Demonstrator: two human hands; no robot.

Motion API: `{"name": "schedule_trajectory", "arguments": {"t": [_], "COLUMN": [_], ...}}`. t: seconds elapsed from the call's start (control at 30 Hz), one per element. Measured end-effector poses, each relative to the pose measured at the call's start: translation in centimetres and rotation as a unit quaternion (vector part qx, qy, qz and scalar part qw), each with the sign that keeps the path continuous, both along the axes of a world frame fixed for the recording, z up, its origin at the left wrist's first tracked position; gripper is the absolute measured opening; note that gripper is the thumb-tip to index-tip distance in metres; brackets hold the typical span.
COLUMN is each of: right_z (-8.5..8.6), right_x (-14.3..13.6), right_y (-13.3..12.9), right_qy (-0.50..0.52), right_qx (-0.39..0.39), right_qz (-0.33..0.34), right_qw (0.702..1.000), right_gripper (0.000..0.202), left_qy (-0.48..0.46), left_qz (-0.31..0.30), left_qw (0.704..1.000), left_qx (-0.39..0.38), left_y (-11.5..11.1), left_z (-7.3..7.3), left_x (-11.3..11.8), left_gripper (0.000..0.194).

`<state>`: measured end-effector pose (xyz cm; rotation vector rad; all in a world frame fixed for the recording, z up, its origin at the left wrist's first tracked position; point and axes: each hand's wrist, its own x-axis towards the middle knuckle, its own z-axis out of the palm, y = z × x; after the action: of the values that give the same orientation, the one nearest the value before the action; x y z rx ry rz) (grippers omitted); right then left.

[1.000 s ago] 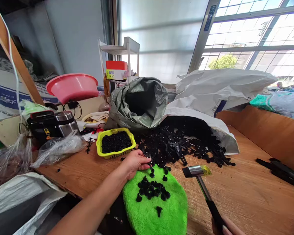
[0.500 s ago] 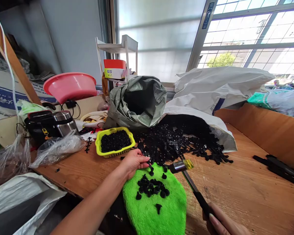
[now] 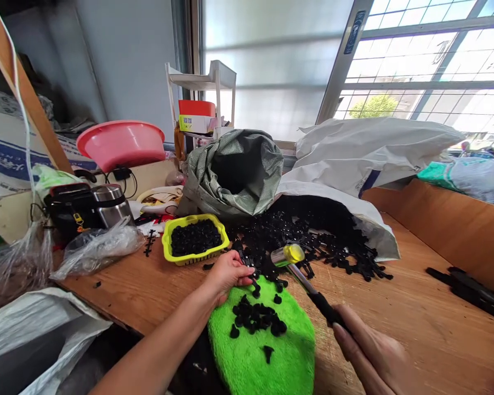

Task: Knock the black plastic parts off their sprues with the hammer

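My left hand (image 3: pixel 232 272) pinches a black plastic part (image 3: pixel 255 286) at the top edge of a green fluffy cloth (image 3: pixel 267 373). Fingers wrapped round its black grip, my right hand (image 3: pixel 365 345) holds a mallet (image 3: pixel 306 280) with a metal head and a yellow face. The mallet's head is raised a little above and to the right of the left fingertips. Several loose black round-headed pieces (image 3: pixel 257 315) lie on the cloth. Behind both hands spreads a heap of black plastic parts (image 3: pixel 288 230), reaching into a white sack.
A yellow basket (image 3: pixel 175 255) full of black pieces stands left of the heap. Behind it sits an open grey-green sack (image 3: pixel 197 181). A steel flask (image 3: pixel 113 206), a black bag (image 3: pixel 66 211) and a clear plastic bag (image 3: pixel 98 252) are at the left. A black object (image 3: pixel 469 288) lies at the right.
The mallet has lifted and turned, its yellow face now tilted up. My right hand has risen with it. The left hand keeps its pinch on the part, almost unmoved.
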<state>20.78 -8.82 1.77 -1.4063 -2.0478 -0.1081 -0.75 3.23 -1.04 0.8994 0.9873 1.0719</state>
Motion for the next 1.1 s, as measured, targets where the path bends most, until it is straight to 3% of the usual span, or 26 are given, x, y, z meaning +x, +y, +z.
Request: {"name": "schedule_trajectory", "arguments": {"t": [0.17, 0.5, 0.63, 0.9, 1.1], "right_z": [-1.2, -2.3, -3.0, -1.5, -1.5], "right_x": [0.0, 0.2, 0.5, 0.0, -0.6], "right_y": [1.0, 0.6, 0.5, 0.2, 0.4], "right_qy": [-0.120, -0.141, -0.132, -0.139, -0.143], "right_qx": [0.020, -0.039, -0.045, -0.057, -0.073], "right_qz": [0.018, 0.005, -0.007, -0.002, -0.005], "right_qw": [0.992, 0.989, 0.990, 0.989, 0.987], "right_gripper": [0.029, 0.018, 0.024, 0.024, 0.029], "left_qy": [0.001, -0.009, -0.013, -0.002, 0.013], "left_qz": [0.007, -0.008, -0.025, -0.033, -0.027], "left_qw": [1.000, 0.998, 0.998, 0.999, 0.999], "left_qx": [0.028, 0.062, 0.051, 0.032, 0.043], "left_y": [-0.2, -0.3, -0.1, 0.0, 0.0], "left_z": [-0.1, -0.4, -0.3, -0.2, -0.3], "left_x": [0.1, -0.1, -0.2, -0.3, -0.5], "left_gripper": [0.040, 0.040, 0.042, 0.040, 0.041]}}
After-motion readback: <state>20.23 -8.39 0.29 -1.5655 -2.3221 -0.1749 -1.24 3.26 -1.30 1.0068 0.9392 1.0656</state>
